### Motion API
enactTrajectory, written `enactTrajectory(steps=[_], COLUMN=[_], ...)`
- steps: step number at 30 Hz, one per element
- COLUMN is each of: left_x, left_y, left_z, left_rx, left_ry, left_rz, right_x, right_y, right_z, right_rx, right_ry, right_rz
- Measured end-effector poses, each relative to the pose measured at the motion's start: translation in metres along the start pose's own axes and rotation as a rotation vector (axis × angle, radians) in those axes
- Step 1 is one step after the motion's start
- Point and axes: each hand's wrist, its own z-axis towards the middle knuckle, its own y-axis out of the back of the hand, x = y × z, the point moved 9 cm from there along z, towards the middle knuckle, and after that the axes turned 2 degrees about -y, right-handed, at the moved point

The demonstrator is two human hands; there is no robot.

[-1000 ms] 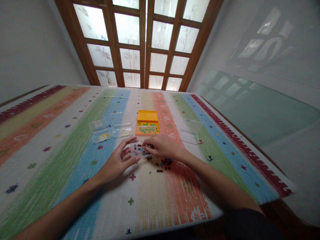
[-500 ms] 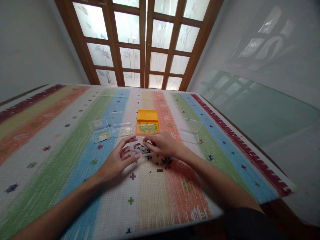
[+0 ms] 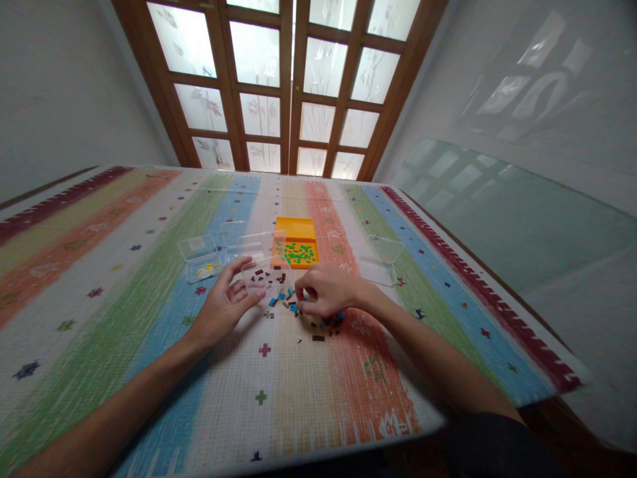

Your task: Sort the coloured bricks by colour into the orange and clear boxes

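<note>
My left hand (image 3: 229, 295) is closed around the left side of a clear plastic box (image 3: 271, 283), with thumb and fingers at its edge. Small dark brown toy bricks (image 3: 259, 272) lie in this box. Just right of it, my right hand (image 3: 328, 290) is bent down over the table with thumb and forefinger close together. Whatever may be between those fingertips is too small to make out. Blue bricks (image 3: 273, 302) and brown ones are scattered under and beside the right hand, partly hidden by it. A longer brown brick (image 3: 318, 338) lies nearer me.
Behind the hands stands an open orange case (image 3: 294, 228) with green bricks (image 3: 298, 253). To the left, an open clear box (image 3: 192, 273) contains yellow pieces; another clear box (image 3: 231, 253) is beside it. An open clear box (image 3: 377, 271) sits at right on the striped tablecloth (image 3: 229, 398).
My left hand has shifted left and slightly away from me with the clear box. The right hand has come from over the box to the loose bricks, uncovering blue ones between the hands.
</note>
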Motion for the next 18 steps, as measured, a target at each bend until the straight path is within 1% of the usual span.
enactTrajectory(steps=[2, 8, 18], left_x=[0.0, -0.001, 0.001], left_y=[0.003, 0.005, 0.003], left_z=[0.001, 0.002, 0.002], left_rx=[-0.02, -0.029, -0.025], left_ry=[-0.003, -0.019, -0.005], left_rz=[0.01, 0.026, -0.01], right_x=[0.0, 0.003, 0.001], right_y=[-0.009, -0.02, -0.02], right_z=[0.001, 0.005, 0.007], right_rx=[0.069, 0.13, 0.111], right_ry=[0.004, 0.003, 0.0], right_rz=[-0.04, -0.085, -0.081])
